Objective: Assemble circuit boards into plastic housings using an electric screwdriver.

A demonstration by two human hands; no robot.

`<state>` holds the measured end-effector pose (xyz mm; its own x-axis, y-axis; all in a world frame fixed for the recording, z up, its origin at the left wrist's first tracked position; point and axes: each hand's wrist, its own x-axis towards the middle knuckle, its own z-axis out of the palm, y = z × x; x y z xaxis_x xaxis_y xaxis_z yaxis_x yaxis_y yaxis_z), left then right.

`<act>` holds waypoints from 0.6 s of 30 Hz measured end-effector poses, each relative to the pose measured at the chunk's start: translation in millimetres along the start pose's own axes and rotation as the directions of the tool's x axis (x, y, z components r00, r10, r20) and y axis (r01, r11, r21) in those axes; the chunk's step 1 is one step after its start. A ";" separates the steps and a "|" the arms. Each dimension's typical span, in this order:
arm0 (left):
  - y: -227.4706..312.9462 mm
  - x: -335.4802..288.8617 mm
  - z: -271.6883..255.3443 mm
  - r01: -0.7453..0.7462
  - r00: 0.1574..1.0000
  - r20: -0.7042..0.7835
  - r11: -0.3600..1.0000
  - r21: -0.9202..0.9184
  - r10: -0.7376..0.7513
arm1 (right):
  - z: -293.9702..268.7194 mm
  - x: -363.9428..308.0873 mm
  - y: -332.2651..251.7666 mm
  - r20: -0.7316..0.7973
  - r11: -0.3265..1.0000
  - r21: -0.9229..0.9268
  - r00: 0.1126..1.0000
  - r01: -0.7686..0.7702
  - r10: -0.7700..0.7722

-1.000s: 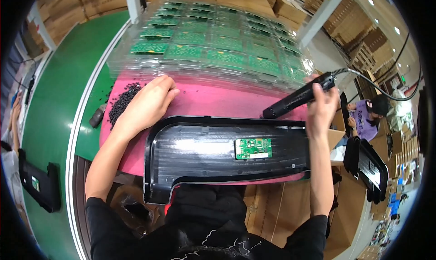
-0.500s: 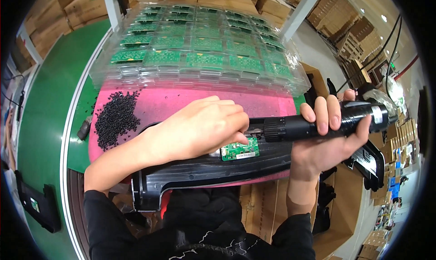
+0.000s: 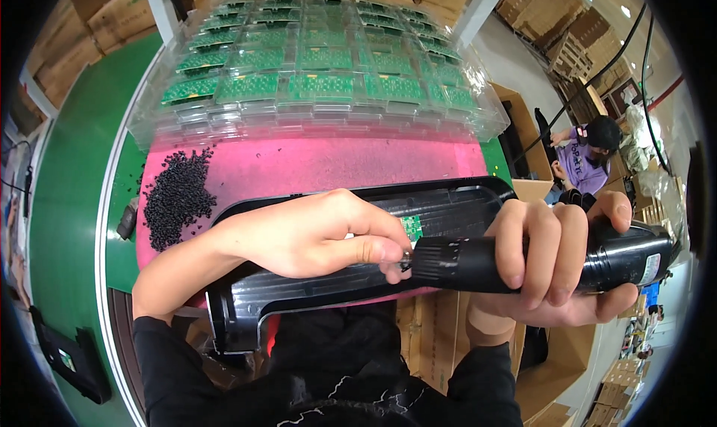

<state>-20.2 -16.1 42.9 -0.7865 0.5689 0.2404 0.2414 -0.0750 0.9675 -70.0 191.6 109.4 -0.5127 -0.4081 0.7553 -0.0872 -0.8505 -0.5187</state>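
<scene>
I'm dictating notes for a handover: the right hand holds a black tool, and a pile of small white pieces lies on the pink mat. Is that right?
Not quite: the pile of small pieces is black, not white, as the head view shows. The right hand does hold a black tool, and the pile lies on the pink mat.

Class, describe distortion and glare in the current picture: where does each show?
Head view: the green surface bows along its pale edge; head view: bright streaks line the screwdriver, highlights on the clear trays.
</scene>
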 end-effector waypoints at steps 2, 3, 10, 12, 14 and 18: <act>6.2 -0.4 -1.6 0.039 0.999 0.019 0.999 0.037 -0.040 | -1.9 -0.5 2.4 -0.016 1.000 0.026 1.000 0.010 -0.010; 9.3 -2.0 -1.5 0.051 0.998 -0.035 0.988 0.147 -0.047 | -4.6 0.3 3.1 0.039 0.999 -0.010 0.999 -0.033 0.033; -2.0 -0.6 9.1 -0.080 0.900 -0.062 0.304 0.949 0.432 | -25.5 -8.4 6.1 -0.006 0.968 -0.224 0.993 -0.113 0.115; -5.5 -0.8 0.5 -0.056 0.867 -0.095 0.284 0.957 0.489 | -39.9 -5.8 2.3 0.075 0.958 -0.273 0.991 -0.089 0.114; -8.1 2.0 0.4 -0.060 0.849 -0.138 0.353 0.934 0.509 | -45.8 -10.7 3.0 0.000 0.935 -0.336 0.993 -0.115 0.122; -20.2 -2.5 1.0 -0.066 0.965 -0.085 0.543 0.837 0.249 | -67.3 -20.3 15.3 -0.144 0.866 -0.455 0.977 -0.206 0.157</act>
<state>-22.5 -15.2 22.7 -0.7474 0.4603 0.4791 0.6587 0.6077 0.4437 -118.4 209.2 59.1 -0.6379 -0.4841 0.5989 -0.3585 -0.5016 -0.7873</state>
